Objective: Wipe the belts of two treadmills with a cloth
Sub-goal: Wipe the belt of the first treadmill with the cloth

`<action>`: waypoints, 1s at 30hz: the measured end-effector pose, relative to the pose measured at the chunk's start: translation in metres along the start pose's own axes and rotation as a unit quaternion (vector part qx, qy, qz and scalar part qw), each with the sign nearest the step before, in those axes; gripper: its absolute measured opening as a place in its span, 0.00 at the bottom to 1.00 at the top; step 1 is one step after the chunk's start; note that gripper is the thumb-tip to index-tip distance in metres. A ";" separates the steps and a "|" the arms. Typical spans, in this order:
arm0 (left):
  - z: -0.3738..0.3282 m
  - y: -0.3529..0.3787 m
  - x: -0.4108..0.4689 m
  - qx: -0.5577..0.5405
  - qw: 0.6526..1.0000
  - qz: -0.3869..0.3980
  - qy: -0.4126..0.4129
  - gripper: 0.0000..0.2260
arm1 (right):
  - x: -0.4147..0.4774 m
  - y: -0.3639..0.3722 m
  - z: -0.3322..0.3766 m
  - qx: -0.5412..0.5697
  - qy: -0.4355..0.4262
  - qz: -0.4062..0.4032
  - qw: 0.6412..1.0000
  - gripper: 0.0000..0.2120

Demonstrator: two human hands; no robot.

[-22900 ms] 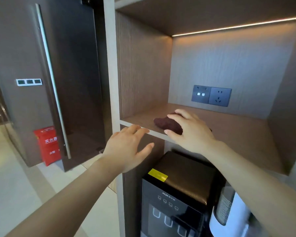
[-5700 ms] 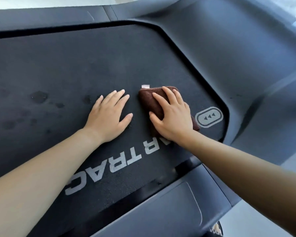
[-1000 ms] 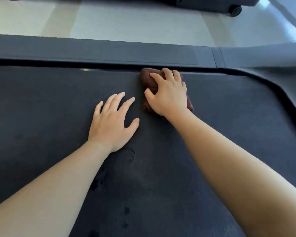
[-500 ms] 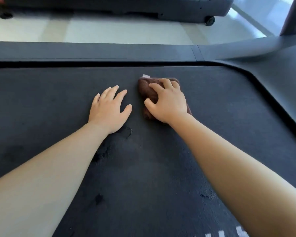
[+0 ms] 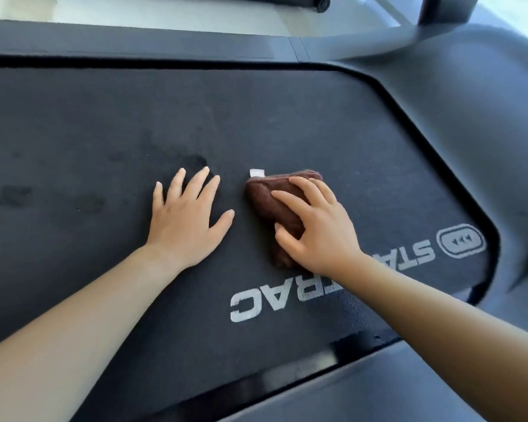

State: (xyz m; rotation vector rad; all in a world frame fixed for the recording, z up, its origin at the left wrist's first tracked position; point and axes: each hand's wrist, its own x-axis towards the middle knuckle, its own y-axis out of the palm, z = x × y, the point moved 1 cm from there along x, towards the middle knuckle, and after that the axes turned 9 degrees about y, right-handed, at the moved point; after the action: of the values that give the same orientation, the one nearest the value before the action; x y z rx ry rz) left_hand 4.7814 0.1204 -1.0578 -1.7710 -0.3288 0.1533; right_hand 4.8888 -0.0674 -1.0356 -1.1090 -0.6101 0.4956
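Observation:
The dark treadmill belt (image 5: 287, 117) fills the view, printed with white letters (image 5: 269, 300) near its front edge. A folded brown cloth (image 5: 267, 199) with a small white tag lies on the belt right of centre. My right hand (image 5: 317, 229) lies on top of the cloth, fingers spread over it and thumb hooked into its left side, so it grips the cloth against the belt. My left hand (image 5: 186, 217) rests flat on the bare belt just left of the cloth, fingers straight and spread, holding nothing.
Dark damp patches (image 5: 195, 161) mark the belt above and left of my left hand. Grey side rails (image 5: 134, 44) frame the belt at the back and front, and the motor cover (image 5: 485, 132) rises at the right. Pale floor (image 5: 165, 13) and another machine's wheel (image 5: 322, 1) lie beyond.
My right hand has drawn the cloth from the belt's far edge back toward the near side beside the printed letters. My left hand has shifted along with it, still flat on the belt.

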 end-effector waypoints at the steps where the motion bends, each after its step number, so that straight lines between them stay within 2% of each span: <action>1: -0.005 0.000 -0.002 -0.003 1.000 0.003 0.002 0.30 | -0.001 -0.004 -0.007 0.000 0.020 -0.003 1.000 0.24; 4: -0.030 0.005 -0.005 0.010 0.998 0.023 0.052 0.30 | 0.007 -0.012 -0.022 -0.010 0.093 -0.022 0.995 0.22; 6: -0.042 0.009 -0.007 0.019 0.997 0.033 0.072 0.31 | 0.006 -0.013 -0.024 -0.022 0.109 -0.024 0.994 0.22; 11: -0.040 0.011 -0.013 0.006 0.996 0.004 0.083 0.29 | -0.041 -0.021 -0.020 -0.023 0.087 -0.018 0.996 0.24; 17: -0.038 0.014 -0.012 -0.013 0.996 -0.017 0.090 0.28 | -0.090 -0.020 0.008 -0.025 0.115 -0.021 0.993 0.24; 27: -0.039 0.011 -0.012 -0.018 0.996 -0.003 0.086 0.28 | -0.054 -0.018 0.006 -0.034 0.126 -0.005 0.991 0.25; 30: -0.031 0.006 -0.018 -0.026 0.994 0.009 0.107 0.27 | -0.069 -0.019 0.010 -0.019 0.094 -0.010 0.995 0.24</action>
State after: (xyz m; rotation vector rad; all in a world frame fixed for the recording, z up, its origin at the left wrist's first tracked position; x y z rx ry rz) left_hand 4.7739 0.0850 -1.0579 -1.8231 -0.1636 -0.0328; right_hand 4.8326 -0.1125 -1.0290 -1.1698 -0.4668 0.3578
